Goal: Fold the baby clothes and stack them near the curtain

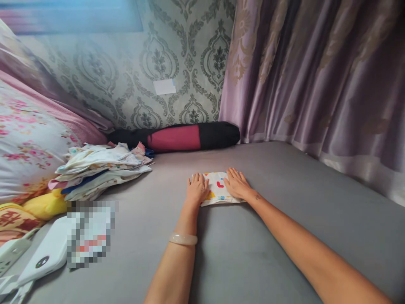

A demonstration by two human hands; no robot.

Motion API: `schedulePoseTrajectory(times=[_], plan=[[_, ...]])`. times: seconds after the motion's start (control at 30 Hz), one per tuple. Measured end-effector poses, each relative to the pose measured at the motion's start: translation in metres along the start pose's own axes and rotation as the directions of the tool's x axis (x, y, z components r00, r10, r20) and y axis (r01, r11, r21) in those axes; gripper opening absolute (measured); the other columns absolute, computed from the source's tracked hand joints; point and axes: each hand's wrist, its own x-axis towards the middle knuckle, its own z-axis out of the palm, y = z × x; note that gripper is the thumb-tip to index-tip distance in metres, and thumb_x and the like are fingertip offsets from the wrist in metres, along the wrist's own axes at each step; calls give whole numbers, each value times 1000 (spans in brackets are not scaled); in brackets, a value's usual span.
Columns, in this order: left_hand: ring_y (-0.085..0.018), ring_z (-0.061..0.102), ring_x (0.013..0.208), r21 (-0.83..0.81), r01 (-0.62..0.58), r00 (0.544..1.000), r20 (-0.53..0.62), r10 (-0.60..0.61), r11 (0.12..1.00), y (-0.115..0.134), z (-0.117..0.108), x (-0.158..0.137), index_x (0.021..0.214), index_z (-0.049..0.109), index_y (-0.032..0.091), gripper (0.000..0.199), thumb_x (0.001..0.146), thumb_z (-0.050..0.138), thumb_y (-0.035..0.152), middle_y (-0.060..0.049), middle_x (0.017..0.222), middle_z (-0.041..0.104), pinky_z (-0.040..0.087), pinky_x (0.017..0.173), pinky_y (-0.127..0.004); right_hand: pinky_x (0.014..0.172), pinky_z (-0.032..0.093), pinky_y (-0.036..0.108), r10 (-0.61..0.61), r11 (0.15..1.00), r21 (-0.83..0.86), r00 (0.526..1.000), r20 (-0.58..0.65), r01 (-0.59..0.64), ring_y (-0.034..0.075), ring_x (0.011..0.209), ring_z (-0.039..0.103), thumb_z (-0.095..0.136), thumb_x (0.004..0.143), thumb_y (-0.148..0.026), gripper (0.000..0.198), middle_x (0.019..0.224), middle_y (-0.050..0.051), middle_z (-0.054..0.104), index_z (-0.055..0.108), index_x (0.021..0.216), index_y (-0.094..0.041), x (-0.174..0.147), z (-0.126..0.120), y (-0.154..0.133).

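Note:
A small folded white cloth point(218, 182) with red, yellow and blue prints lies flat on the grey bed sheet point(152, 236). On its left side rests my left hand point(198, 188), palm down with fingers stretched forward. My right hand point(236, 184) lies flat over the cloth's right side, its fingers also extended. Neither hand grips anything. Both palms and part of the cloth beneath them are hidden. A pale bangle point(183, 239) circles my left wrist.
Left of the hands is a pile of clothes point(104, 164). Nearer stand a white power bank point(50, 245), a power strip point(14, 255) and a yellow plush item point(46, 204). A black and red roll point(174, 137) lies along the wall; a purple curtain point(300, 76) hangs at right.

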Motion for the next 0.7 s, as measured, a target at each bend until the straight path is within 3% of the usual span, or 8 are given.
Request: schedulePoseTrajectory(times=[0.23, 0.4, 0.7], plan=[[-32, 17, 144, 24, 11, 997, 75, -13, 1000, 1, 7, 0, 145, 29, 8, 63, 95, 23, 46, -20, 154, 24, 15, 114, -53, 116, 12, 38, 36, 999, 11, 999, -1, -36, 24, 144, 17, 15, 96, -42, 66, 156, 14, 22, 25, 148, -3, 1, 14, 2], [-32, 18, 144, 11, 12, 997, 75, -12, 1000, 1, 4, 1, 143, 32, 9, 60, 95, 25, 45, -21, 154, 24, 15, 113, -56, 116, 12, 39, 47, 999, -7, 999, 8, -47, 24, 144, 16, 17, 95, -42, 66, 156, 13, 21, 24, 149, -5, 2, 14, 4], [-24, 27, 142, -123, 77, 995, -58, -85, 989, -8, -6, 3, 137, 41, 17, 46, 95, 29, 30, -12, 150, 38, 17, 116, -52, 116, 9, 43, -11, 1000, 4, 1000, -17, 11, 26, 144, 17, 21, 95, -38, 64, 155, 16, 23, 27, 147, -2, 3, 6, -28]])
